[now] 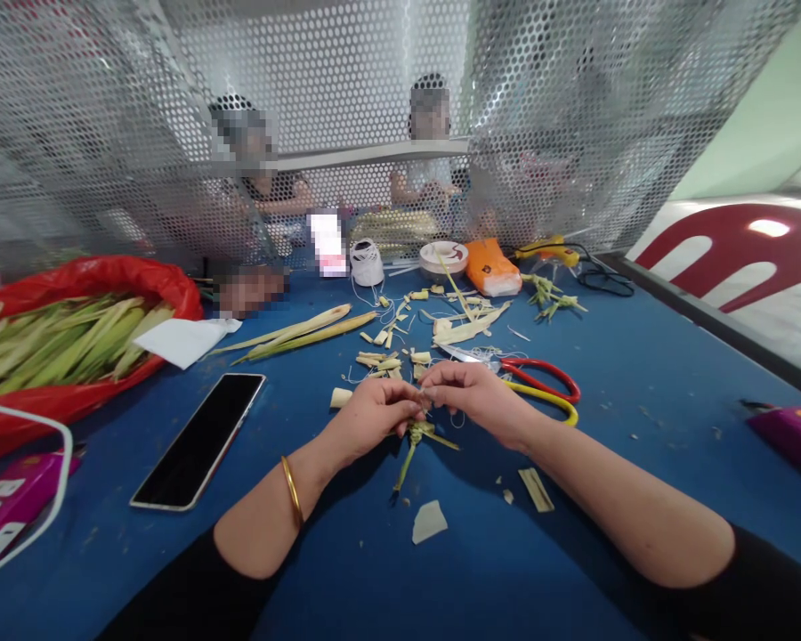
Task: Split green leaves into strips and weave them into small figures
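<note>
A small figure of knotted green leaf strips (415,434) is at the centre of the blue table, its narrow ends pointing down and right. My left hand (382,411), with a gold bangle on the wrist, has its fingers closed at the top of this figure. Close beside it, my right hand (468,392) has thumb and forefinger pinched together; what lies between them is too small to make out. Scissors (540,381) with red and yellow handles lie just beyond my right hand. Leaf scraps (382,363) and thin thread lie beyond both hands.
A red bag (100,276) of leaves, white paper (185,340) and a black phone (200,441) lie on the left. Farther back are a thread spool (367,264), a tape roll (443,259) and an orange packet (492,266). People sit behind the perforated screen (347,80).
</note>
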A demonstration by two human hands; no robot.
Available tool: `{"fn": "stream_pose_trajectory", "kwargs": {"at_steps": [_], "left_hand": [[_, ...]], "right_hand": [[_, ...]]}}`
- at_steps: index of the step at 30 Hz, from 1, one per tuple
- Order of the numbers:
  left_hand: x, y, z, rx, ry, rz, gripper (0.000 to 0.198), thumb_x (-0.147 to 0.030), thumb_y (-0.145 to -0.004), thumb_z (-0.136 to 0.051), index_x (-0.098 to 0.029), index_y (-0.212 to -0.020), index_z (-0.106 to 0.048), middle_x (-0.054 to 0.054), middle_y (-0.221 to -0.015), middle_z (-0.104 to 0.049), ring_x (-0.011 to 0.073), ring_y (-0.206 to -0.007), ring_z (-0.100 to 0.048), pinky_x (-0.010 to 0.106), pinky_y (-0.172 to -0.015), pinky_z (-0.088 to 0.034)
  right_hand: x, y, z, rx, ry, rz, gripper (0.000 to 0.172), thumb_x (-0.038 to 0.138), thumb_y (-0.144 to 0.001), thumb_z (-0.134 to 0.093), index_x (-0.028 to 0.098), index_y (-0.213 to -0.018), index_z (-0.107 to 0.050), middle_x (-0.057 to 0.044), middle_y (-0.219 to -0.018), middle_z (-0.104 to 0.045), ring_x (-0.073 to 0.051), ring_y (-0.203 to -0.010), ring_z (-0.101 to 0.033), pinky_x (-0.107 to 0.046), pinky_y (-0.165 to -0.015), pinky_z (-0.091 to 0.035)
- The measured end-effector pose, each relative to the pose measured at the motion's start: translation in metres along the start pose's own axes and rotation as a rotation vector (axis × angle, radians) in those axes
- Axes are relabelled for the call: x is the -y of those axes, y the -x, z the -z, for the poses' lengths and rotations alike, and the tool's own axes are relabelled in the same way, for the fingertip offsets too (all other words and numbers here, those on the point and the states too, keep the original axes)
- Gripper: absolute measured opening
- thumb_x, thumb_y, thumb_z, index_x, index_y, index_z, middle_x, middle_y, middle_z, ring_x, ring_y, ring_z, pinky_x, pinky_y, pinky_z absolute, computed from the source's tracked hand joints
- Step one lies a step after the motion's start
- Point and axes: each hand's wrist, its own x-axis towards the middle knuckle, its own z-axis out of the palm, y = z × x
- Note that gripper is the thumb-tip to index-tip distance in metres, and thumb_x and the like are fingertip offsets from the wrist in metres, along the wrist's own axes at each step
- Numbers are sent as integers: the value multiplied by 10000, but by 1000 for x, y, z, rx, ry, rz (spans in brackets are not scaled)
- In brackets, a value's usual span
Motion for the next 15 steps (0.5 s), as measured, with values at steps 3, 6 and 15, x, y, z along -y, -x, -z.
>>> {"fn": "stream_pose_trajectory", "kwargs": {"at_steps": [3,6,15], "left_hand": [[-1,0,0,28,-10,0,86,-205,-707,-655,-130,-747,-662,19,-662,-654,52,-478,-471,201,-474,-376],[0,0,-1,-7,-3,-4,82,-203,-688,-683,-137,-700,-637,-13,-581,-605,62,-470,-486,212,-486,-385],[5,1,-4,-38,42,-72,84,-215,-720,-657,-143,-722,-615,-42,-588,-565,49,-452,-458,204,-482,-363]], "right_hand": [[-1,0,0,-4,-19,-31,54,250,-739,-638,197,-734,-648,-13,-753,-635,-139,-686,-560,-253,-584,-423],[-1,-1,4,26,-3,-1,92,264,-755,-613,197,-770,-674,-18,-813,-653,-141,-709,-566,-265,-622,-444],[1,2,10,57,396,49,58,256,-692,-699,201,-686,-680,-2,-731,-608,-164,-712,-565,-295,-667,-424]]}}
